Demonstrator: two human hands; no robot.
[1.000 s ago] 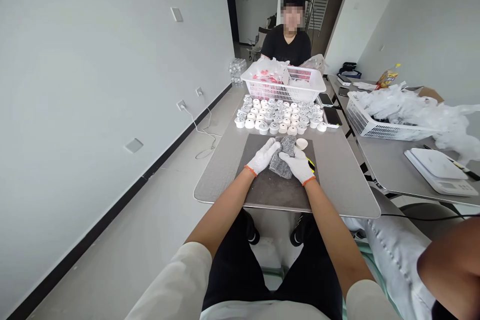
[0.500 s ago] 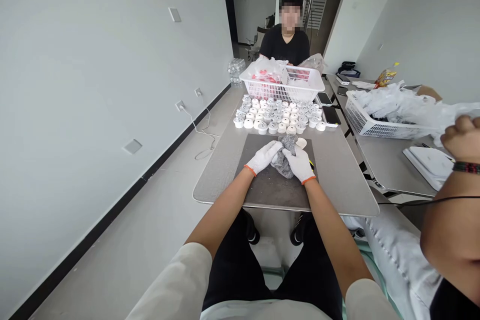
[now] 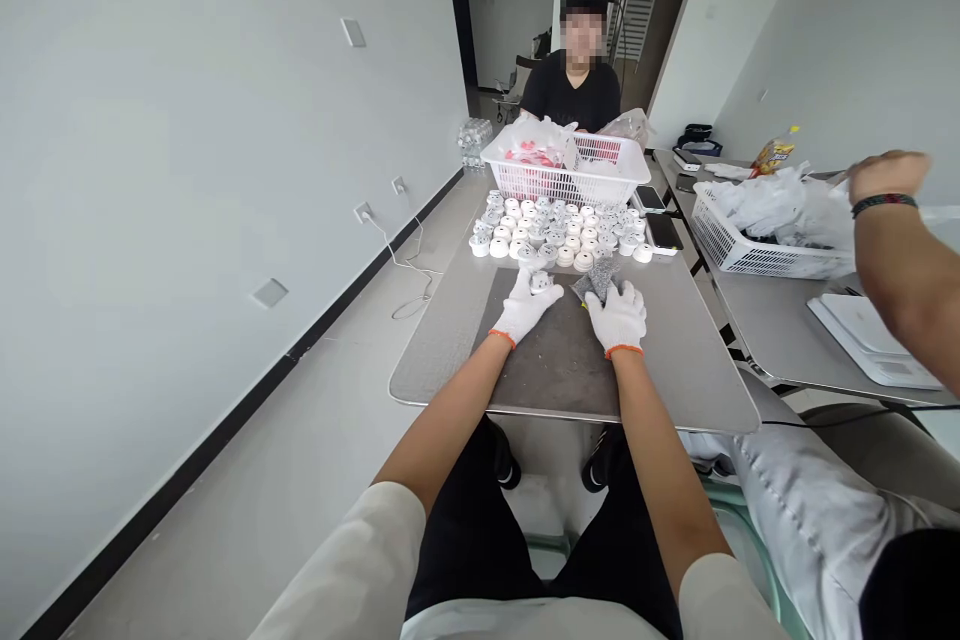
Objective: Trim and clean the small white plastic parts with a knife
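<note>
My left hand [image 3: 524, 308], in a white glove with an orange cuff, has its fingers round a small white round part [image 3: 541, 282] above the back of the dark mat [image 3: 555, 370]. To the right, my right hand [image 3: 618, 316], gloved the same way, is on a grey cloth [image 3: 600, 280] and grips its near edge. Several rows of white round parts [image 3: 583, 261] stand on the table just beyond both hands.
A white basket [image 3: 562, 184] with plastic bags stands behind the parts, with a person [image 3: 572, 90] beyond it. Phones [image 3: 661, 231] lie to its right. At the right are another table, a bag-filled basket [image 3: 780, 258], a white scale [image 3: 874, 335] and another person's arm [image 3: 900, 250].
My hands have moved apart. The cloth has gone right with my right hand, and the white part now shows in my left hand. The other person's arm has moved left and up.
</note>
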